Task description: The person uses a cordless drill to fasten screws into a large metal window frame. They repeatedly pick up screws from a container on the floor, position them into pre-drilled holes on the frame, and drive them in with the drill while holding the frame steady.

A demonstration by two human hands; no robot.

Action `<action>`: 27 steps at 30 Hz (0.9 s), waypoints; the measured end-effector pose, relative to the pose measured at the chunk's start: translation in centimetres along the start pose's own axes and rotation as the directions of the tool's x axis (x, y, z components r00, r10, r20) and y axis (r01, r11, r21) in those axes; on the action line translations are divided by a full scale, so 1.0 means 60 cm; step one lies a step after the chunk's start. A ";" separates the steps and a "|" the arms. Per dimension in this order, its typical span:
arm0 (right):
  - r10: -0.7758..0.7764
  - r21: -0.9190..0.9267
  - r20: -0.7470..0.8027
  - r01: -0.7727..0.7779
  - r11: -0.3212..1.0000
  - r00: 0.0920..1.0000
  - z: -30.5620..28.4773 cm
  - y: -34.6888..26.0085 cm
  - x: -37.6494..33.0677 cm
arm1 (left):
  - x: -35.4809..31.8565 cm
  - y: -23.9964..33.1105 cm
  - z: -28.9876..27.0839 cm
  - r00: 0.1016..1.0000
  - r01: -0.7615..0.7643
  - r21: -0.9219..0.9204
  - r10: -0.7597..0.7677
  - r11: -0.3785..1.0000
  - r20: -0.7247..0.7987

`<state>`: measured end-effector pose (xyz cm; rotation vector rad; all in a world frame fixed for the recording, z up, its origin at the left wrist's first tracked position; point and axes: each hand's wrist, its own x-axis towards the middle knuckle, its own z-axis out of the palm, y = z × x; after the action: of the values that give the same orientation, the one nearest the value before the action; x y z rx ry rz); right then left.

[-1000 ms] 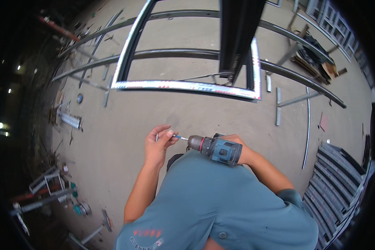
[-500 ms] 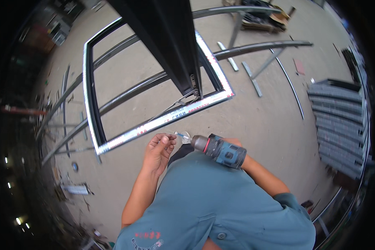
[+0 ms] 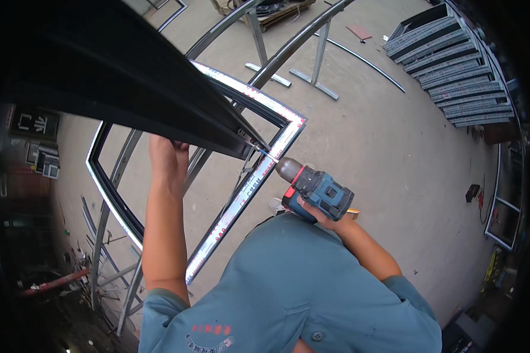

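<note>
In my right hand (image 3: 321, 215) is a blue and black cordless drill (image 3: 324, 191), my fingers wrapped round its grip. Its long thin bit (image 3: 267, 154) points to the hinge hardware (image 3: 254, 145) at the lower end of a black window sash (image 3: 159, 88); whether the tip touches is too small to tell. That sash rises toward me over a black window frame (image 3: 241, 185) faced with printed silver film. My left hand (image 3: 169, 156) is raised against the sash's lower edge and appears to grip it, with some fingertips hidden behind it.
Long metal rails (image 3: 288, 56) on legs carry the frame. Stacked film-covered profiles (image 3: 453, 70) lie at the far right. A pallet (image 3: 277, 15) with dark items stands at the back. Loose bars and stands litter the left floor, and a glazed frame (image 3: 503, 215) leans at the right.
My left hand has left the drill bit and gone up to the sash. The drill has come forward to the hinge area. The view has turned, swinging the sash across the upper left.
</note>
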<state>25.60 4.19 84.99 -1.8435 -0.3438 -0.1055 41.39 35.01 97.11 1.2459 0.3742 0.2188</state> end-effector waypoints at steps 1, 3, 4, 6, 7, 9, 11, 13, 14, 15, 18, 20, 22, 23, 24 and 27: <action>-0.038 -0.025 -0.011 0.037 0.999 0.999 0.006 0.002 0.004 | 0.013 0.001 0.028 0.991 -0.110 -0.076 0.115 0.991 0.065; -0.109 -0.072 -0.026 0.106 0.992 0.994 0.015 0.006 0.011 | 0.040 0.015 0.071 0.981 -0.143 -0.001 0.142 0.990 0.133; -0.132 -0.089 -0.035 0.128 0.988 0.991 0.019 0.007 0.012 | 0.052 0.025 0.083 0.971 -0.118 0.036 0.107 0.992 0.216; -0.145 -0.071 -0.048 0.142 0.987 0.988 0.023 0.005 0.014 | 0.077 0.044 0.108 0.824 -0.149 0.009 0.119 0.989 0.554; -0.155 -0.060 -0.059 0.151 0.987 0.986 0.025 0.003 0.014 | 0.082 0.046 0.115 0.707 -0.194 -0.043 0.170 0.980 0.686; -0.088 -0.018 -0.049 0.087 0.996 0.995 0.027 -0.003 0.013 | 0.088 0.047 0.127 0.643 -0.182 -0.052 0.159 0.982 0.749; -0.053 0.011 -0.050 0.054 0.999 0.997 0.028 -0.006 0.016 | 0.093 0.051 0.141 0.464 -0.187 -0.104 0.181 0.977 0.867; -0.040 0.032 -0.063 0.042 0.999 0.997 0.028 -0.005 0.020 | 0.089 0.053 0.148 0.407 -0.162 -0.086 0.146 0.983 0.902; -0.075 -0.005 -0.043 0.074 0.997 0.996 0.026 -0.002 0.023 | 0.085 0.052 0.150 0.387 -0.162 -0.073 0.131 0.984 0.913; -0.106 -0.040 -0.020 0.105 0.994 0.994 0.023 0.001 0.025 | 0.082 0.053 0.151 0.393 -0.154 -0.028 0.087 0.988 0.915; -0.175 -0.087 -0.005 0.174 0.981 0.985 0.017 0.015 0.031 | 0.074 0.054 0.153 0.327 -0.138 -0.004 0.050 0.990 0.944; -0.150 -0.080 0.014 0.151 0.985 0.989 0.013 0.020 0.031 | 0.073 0.054 0.156 0.275 -0.085 0.011 0.013 0.996 0.961; -0.159 -0.046 0.030 0.161 0.986 0.987 0.010 0.024 0.034 | 0.072 0.053 0.158 0.231 -0.006 0.022 -0.020 1.000 0.973; -0.157 -0.027 0.037 0.158 0.987 0.987 0.009 0.025 0.035 | 0.071 0.052 0.160 0.230 0.018 0.030 -0.033 0.999 0.973; -0.158 -0.045 0.052 0.160 0.986 0.986 0.007 0.025 0.036 | 0.072 0.051 0.162 0.204 0.017 0.024 -0.027 1.000 0.979; -0.155 -0.051 0.078 0.159 0.986 0.985 -0.001 0.026 0.038 | 0.075 0.049 0.168 0.124 0.067 0.017 -0.025 0.998 0.992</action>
<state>28.25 4.12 84.14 -1.8782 -0.5434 -0.1573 49.61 28.67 101.91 1.0681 -0.8317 -0.7253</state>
